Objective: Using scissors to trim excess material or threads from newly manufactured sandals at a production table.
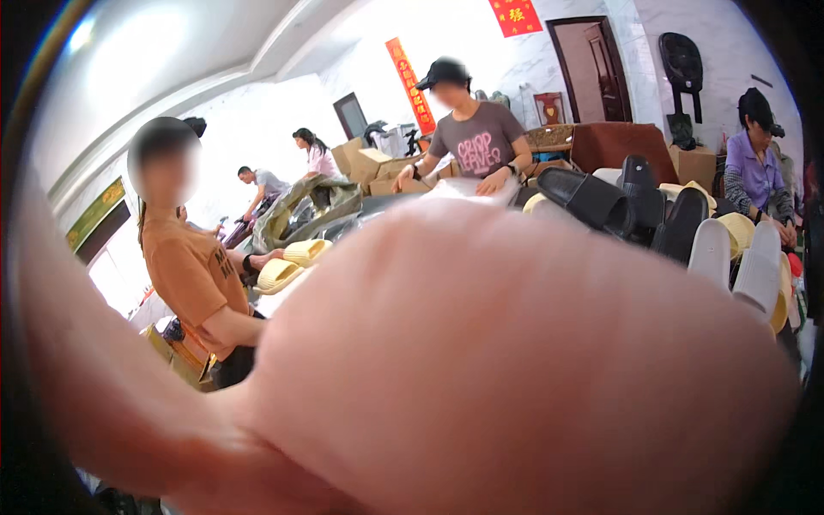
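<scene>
A bare hand, apparently my left hand [515, 369], is raised very close to the camera and fills most of the lower view. Its skin is blurred and its fingers cannot be made out, so whether it holds anything is hidden. Past it on the right, black slippers [583, 199] and white slippers [759, 273] stand or lean in a pile, with yellow ones among them. Left of centre, a pair of yellow ribbed slippers [279, 275] rests on a pale surface, partly covered by the hand. My right hand does not show.
A person in an orange shirt [189, 275] stands at left, another in a dark shirt [476, 142] works across the table, and one in purple [754, 167] is at far right. Cardboard boxes [373, 167], a crumpled plastic sack [300, 206] and a brown chair back [622, 154] lie behind.
</scene>
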A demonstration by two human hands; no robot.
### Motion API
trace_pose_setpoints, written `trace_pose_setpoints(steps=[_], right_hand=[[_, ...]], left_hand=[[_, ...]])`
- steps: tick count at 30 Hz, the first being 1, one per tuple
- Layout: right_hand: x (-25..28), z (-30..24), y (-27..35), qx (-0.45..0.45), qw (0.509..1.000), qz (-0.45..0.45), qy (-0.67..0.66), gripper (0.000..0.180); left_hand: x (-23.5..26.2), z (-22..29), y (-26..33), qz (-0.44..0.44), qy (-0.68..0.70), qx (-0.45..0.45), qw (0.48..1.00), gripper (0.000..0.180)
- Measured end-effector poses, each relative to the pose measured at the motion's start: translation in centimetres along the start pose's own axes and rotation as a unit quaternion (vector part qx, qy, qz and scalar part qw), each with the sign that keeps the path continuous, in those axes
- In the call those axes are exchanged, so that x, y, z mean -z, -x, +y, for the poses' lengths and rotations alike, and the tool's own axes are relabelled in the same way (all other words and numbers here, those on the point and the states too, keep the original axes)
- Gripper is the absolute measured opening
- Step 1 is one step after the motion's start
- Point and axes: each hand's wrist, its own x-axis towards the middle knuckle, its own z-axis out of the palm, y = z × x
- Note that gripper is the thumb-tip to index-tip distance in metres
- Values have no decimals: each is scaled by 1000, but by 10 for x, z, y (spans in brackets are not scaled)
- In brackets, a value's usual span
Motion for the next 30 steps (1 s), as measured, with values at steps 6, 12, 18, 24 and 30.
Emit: trace_pose_setpoints(steps=[6,12,18,24,30], right_hand=[[-1,-10,-4,-15,1000,-9,24,31],[1,-9,-2,-22,999,-9,29,31],[-1,-9,3,-41,999,-15,15,30],[0,-13,1,-34,999,-14,29,30],[-2,-8,-1,-32,999,-19,27,31]], left_hand=[[-12,-5,12,25,35,19,999,57],[-28,-18,16,32,82,20,996,52],[-46,-33,11,21,120,11,993,47],[-62,-57,7,12,169,4,986,42],[-78,-73,9,13,212,1,977,38]])
